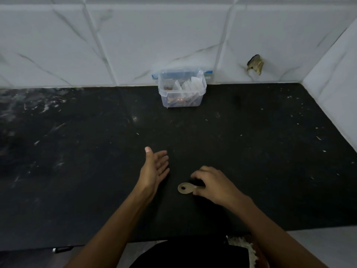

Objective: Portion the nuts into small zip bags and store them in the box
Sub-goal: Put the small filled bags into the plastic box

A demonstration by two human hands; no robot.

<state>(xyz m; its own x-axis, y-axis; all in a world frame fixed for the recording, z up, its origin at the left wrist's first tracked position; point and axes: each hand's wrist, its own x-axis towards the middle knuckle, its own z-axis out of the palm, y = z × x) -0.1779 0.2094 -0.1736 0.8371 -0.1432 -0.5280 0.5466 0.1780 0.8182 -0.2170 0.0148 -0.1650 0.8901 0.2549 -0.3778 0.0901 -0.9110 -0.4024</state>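
Head: box (181, 89) against wall, seemingly.

I see the clear plastic box (181, 89) standing upright at the far edge of the dark counter, against the tiled wall, lid off. Small zip bags (190, 85) stand packed in a row inside it, leaning slightly, pale and translucent. Brown nuts (167, 87) show through at the box's left end.
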